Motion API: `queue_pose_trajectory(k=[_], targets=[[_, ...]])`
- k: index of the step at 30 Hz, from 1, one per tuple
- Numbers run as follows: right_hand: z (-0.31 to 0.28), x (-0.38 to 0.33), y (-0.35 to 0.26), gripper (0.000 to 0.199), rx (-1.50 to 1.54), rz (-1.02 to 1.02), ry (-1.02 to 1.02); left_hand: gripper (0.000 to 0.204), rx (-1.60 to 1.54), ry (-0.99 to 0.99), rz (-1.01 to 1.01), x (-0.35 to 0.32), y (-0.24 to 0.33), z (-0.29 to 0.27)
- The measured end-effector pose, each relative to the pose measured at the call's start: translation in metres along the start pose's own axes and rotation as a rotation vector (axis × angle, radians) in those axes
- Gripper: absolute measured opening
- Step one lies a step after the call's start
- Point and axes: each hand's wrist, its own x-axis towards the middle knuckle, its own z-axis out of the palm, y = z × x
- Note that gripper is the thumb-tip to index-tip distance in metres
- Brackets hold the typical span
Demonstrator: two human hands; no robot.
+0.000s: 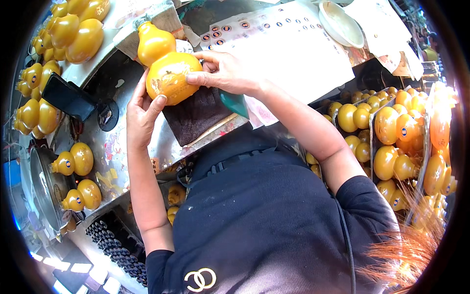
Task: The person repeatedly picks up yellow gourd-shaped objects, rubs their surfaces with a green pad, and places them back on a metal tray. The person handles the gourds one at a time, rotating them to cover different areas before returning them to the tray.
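The gourd-shaped yellow bottle [166,66] sits above a dark cloth [196,115], gripped by both the left hand [142,115] and right hand [223,71] (fingers pressing its belly). Its round sticker seems unplaced; stickered bottles [78,176] wait left, many more in crates [391,132] right.

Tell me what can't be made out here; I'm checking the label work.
- Head view: gourd bottle, label side blurred, partly under right hand.
- Bottle's far side: hidden behind left hand.
- Sticker sheet: dots too small to read.
- Bottle crates: bent, cut by fisheye rim.
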Motion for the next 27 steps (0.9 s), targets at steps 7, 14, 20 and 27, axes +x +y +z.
queue_pose_trajectory(k=[7,14,20,27], targets=[[-0.003,0.002,0.001,0.077,-0.013,0.018,0.004,0.082,0.019,-0.007,0.012,0.003,-0.002,0.0],[0.0,-0.036,-0.015,0.046,1.001,0.161,0.242,0.081,0.049,-0.025,-0.022,0.003,-0.004,-0.004],[0.034,-0.056,-0.04,0.026,-0.091,-0.446,0.304,0.081,0.048,-0.066,-0.034,0.004,-0.003,-0.004],[0.024,-0.052,-0.015,0.023,0.127,-0.156,0.365,0.082,0.158,-0.062,-0.047,0.005,0.001,-0.004]])
